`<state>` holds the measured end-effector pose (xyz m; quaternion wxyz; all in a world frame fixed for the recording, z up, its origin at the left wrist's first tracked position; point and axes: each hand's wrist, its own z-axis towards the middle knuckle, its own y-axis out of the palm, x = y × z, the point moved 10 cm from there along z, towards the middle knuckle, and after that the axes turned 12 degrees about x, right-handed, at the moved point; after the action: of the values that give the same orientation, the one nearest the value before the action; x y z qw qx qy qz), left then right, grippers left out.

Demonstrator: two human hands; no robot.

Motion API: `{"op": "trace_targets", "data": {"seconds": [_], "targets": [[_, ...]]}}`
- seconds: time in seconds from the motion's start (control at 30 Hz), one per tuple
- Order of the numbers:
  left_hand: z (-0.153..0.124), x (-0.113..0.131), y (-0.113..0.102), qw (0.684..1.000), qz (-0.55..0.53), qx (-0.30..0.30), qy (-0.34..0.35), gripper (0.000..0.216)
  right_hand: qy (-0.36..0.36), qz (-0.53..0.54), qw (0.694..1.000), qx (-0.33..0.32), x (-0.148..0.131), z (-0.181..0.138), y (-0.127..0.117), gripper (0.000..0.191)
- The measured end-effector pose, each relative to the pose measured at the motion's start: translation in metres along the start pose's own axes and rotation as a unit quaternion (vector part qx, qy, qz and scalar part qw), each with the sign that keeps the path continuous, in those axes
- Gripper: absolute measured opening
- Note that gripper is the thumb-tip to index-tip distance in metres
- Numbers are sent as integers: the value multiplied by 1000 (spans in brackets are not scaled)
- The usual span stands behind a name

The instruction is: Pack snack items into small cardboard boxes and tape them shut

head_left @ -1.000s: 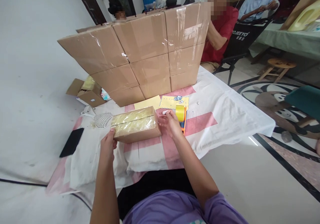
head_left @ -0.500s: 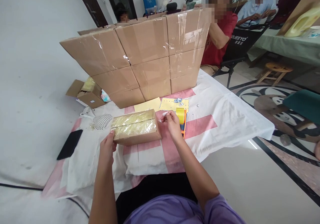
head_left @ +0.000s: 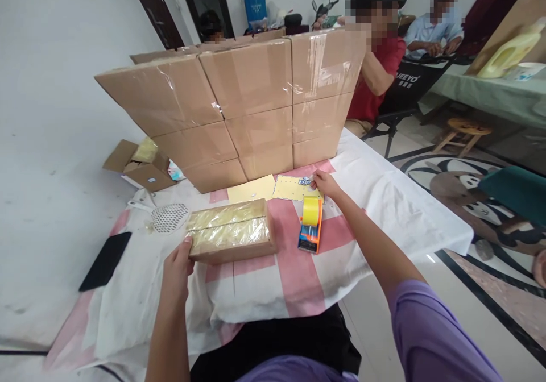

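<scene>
A small cardboard box (head_left: 232,251), its top covered with shiny yellowish tape, lies on the cloth-covered table. My left hand (head_left: 180,257) grips its left end, thumb on the upper edge. Farther out to the right, my right hand (head_left: 325,183) is closed in a pinch over the right end of a printed yellow card (head_left: 290,189); what its fingertips hold is too small to make out. Just below that hand lies an orange and blue tape dispenser (head_left: 310,237) with a yellow roll. Beside the printed card is a plain yellow sheet (head_left: 249,190) with a small white scrap on it.
A wall of stacked cartons (head_left: 260,115) stands across the back of the table. On the left are a white perforated piece (head_left: 170,218), a black flat object (head_left: 105,261) and an open carton (head_left: 147,169). A person in red (head_left: 379,78) sits behind the cartons.
My right hand has moved from beside the box, where it pinched a small white piece, away and right to the printed card, uncovering the tape dispenser. My left hand stays on the box.
</scene>
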<state>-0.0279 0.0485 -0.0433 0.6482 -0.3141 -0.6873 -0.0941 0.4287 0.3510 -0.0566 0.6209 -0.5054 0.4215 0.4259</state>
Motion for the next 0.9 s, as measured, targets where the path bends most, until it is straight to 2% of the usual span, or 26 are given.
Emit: {"op": "trace_targets", "data": {"seconds": [0.1, 0.3, 0.43, 0.57, 0.73, 0.8, 0.9], "targets": [[4, -5, -1, 1000, 7, 7, -15, 54, -3, -3, 1000, 9, 1, -3, -2, 23], [4, -3, 0, 1000, 9, -6, -3, 55, -23, 47, 996, 78, -30, -7, -33, 15], [0, 2, 0, 1000, 6, -12, 14, 54, -45, 111, 987, 111, -67, -48, -46, 19], [-1, 5, 1, 1000, 0, -10, 26, 52, -58, 165, 981, 89, -99, -125, -19, 22], [-3, 8, 1, 999, -13, -7, 40, 52, -98, 138, 971, 167, -99, -214, 24, 18], [-5, 8, 0, 999, -10, -9, 37, 53, -100, 122, 972, 175, -90, -231, 43, 20], [-6, 8, 0, 999, -3, -13, 42, 53, -83, 117, 976, 166, -77, -238, 64, 23]]}}
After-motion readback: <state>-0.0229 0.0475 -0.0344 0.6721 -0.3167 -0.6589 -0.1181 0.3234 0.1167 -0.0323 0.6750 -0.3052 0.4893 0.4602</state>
